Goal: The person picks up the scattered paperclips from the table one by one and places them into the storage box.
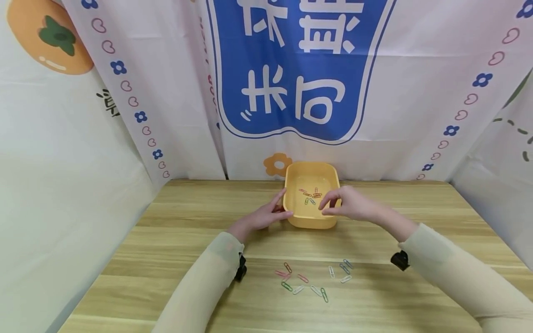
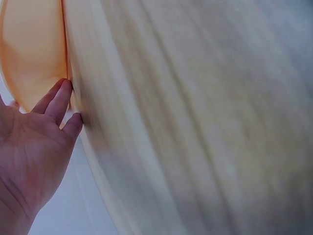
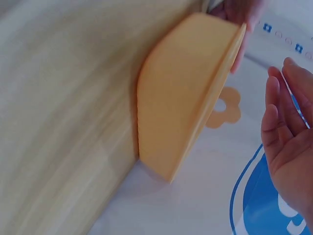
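A yellow rectangular plastic box [image 1: 312,223] stands at the table's far edge. Several red, pink, green and blue paper clips [image 1: 317,195] lie on its floor. My left hand [image 1: 265,216] touches the box's left side and near-left corner, thumb and fingers spread; in the left wrist view its fingertips [image 2: 63,90] rest low against the wall. Over the box's near-right part hovers my right hand [image 1: 351,203], thumb and forefinger slightly apart. The right wrist view shows that hand with loosely bent fingers [image 3: 274,95] and nothing between them.
Nearer me on the wooden table [image 1: 166,259] lie loose paper clips: a pink one [image 1: 303,278], a green one [image 1: 324,295], a white one [image 1: 331,272], a blue one [image 1: 344,268] and several others. A printed white curtain [image 1: 187,152] hangs right behind the box.
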### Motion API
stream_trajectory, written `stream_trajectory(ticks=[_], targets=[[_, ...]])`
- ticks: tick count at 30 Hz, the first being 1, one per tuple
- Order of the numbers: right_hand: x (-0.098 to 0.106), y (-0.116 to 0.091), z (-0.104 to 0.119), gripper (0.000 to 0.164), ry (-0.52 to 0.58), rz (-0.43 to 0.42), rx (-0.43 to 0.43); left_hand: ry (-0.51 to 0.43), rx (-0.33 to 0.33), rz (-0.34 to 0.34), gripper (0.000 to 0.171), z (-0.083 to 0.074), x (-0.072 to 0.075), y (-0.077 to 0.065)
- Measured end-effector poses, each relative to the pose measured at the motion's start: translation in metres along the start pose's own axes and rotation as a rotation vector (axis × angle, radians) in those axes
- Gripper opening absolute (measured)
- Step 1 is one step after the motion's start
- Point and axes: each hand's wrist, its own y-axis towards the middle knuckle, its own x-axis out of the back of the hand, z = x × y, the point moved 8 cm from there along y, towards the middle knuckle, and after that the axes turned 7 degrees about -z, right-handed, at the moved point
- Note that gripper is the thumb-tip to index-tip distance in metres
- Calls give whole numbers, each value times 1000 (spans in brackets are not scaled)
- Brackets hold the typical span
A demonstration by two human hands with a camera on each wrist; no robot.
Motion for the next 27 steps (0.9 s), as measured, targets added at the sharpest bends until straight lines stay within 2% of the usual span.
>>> stream_trajectory(ticks=[4,9,14,23,27], targets=[[-14,-17,6,7,21,42,47,22,-10,2,86,3,-1,2],[-33,-34,7,11,117,119,69,12,-9,7,86,3,-1,3],[-46,-45,3,14,182,156,64,6,-8,6,86,3,-1,2],[-70,-64,-3,18,248,275,47,10,1,1,87,4,0,2],[-75,-67,-2,19,265,295,74,22,-5,-3,87,4,0,3]])
